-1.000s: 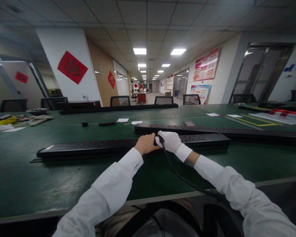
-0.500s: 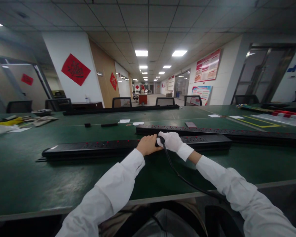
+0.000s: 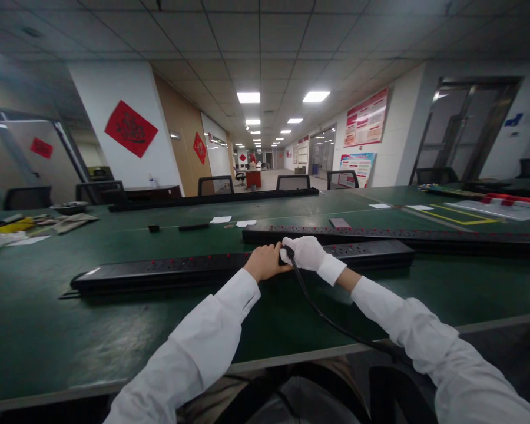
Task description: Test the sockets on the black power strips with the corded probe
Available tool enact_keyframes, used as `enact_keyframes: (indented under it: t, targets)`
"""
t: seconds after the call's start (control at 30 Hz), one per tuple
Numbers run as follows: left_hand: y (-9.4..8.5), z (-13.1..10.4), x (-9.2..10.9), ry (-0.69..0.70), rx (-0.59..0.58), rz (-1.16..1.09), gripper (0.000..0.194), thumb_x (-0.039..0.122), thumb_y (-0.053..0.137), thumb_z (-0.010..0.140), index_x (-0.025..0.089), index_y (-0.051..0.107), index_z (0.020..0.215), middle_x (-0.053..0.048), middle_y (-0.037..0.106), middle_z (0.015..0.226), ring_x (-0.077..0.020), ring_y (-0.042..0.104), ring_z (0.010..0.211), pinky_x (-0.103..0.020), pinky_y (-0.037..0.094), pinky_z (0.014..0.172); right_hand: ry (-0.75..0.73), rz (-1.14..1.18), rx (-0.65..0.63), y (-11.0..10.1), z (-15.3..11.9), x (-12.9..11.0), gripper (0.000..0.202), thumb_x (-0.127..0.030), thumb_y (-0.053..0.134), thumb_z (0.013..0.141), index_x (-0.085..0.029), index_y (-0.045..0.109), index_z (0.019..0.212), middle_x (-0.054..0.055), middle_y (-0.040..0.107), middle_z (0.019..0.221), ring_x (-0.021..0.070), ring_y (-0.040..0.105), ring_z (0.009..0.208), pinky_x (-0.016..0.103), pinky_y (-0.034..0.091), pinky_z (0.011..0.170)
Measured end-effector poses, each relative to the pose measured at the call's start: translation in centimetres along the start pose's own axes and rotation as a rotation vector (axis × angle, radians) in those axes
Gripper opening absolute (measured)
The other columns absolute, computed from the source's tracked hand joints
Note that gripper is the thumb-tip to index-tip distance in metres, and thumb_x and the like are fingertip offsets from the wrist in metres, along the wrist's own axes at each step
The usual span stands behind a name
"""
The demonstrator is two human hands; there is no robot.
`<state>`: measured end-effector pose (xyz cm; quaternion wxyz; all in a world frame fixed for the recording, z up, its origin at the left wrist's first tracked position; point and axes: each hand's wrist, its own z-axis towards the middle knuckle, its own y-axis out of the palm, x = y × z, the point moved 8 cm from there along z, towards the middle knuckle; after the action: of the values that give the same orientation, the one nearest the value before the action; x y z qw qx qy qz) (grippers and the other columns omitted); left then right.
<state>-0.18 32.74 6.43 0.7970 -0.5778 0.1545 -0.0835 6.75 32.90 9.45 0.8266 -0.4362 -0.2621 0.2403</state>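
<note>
A long black power strip with red-marked sockets lies across the green table in front of me. My bare left hand is wrapped over the strip near its middle. Beside it, my white-gloved right hand is closed on a black plug at the strip's top face. From the plug a black cable hangs down over the table's front edge. Both hands touch or nearly touch at the plug. Whether the plug's pins sit in a socket is hidden by my fingers.
Behind on the right lies a second long strip, with a phone-like object beyond it. Another black bar runs along the far edge of the table. Small black pieces, paper slips and a bowl are farther back.
The view has shifted slightly, and the left end of the strip sits a little lower and farther left. Both hands keep their hold at the same spot.
</note>
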Motion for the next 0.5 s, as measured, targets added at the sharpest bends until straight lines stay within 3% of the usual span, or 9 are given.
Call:
enact_keyframes:
  t: [0.23, 0.5]
  targets:
    - [-0.33, -0.59, 0.25, 0.006, -0.015, -0.017, 0.066, 0.071, 0.033, 0.072, 0.016, 0.043, 0.107, -0.011, 0.061, 0.092, -0.0259, 0.060, 0.083, -0.034, 0.044, 0.070, -0.091, 0.041, -0.004, 0.15, 0.00, -0.16, 0.033, -0.039, 0.034, 0.082, -0.017, 0.058, 0.087, 0.007, 0.065, 0.071, 0.0137, 0.056, 0.062, 0.022, 0.026, 0.056]
    - [-0.44, -0.84, -0.03, -0.029, -0.017, -0.051, 0.063, 0.071, 0.034, 0.071, 0.017, 0.044, 0.101, -0.010, 0.061, 0.094, -0.0264, 0.059, 0.086, -0.035, 0.044, 0.071, -0.054, 0.061, 0.000, -0.20, -0.20, -0.20, 0.035, -0.040, 0.032, 0.084, -0.018, 0.058, 0.087, 0.006, 0.065, 0.070, 0.0131, 0.055, 0.062, 0.022, 0.026, 0.055]
